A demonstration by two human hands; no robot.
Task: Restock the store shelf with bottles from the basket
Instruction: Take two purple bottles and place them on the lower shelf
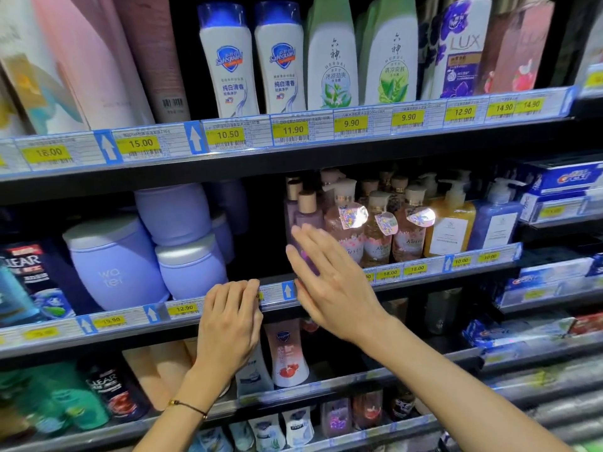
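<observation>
The right hand point(329, 288) is flat, its fingers straight and spread with nothing in them. It sits just in front of the purple gold-capped bottle point(305, 220) at the left end of the bottle row on the middle shelf point(440, 282); I cannot tell whether the fingertips touch the bottle. The left hand point(228, 324) has its fingers curled over that shelf's price rail point(182, 309). The basket is out of view. The step looks like squaring up this bottle. It would be best to push low on the body rather than at the cap, so the bottle slides upright into line with its pink neighbours, label outward, with the left hand bracing on the rail. In the front row beside it stand three pink pump bottles point(378, 230), one amber pump bottle point(448, 223) and one blue pump bottle point(496, 220). To the left I count at least three lilac tubs point(114, 265). On the shelf above are two Safeguard bottles point(228, 70) and two green-topped bottles point(332, 60).
</observation>
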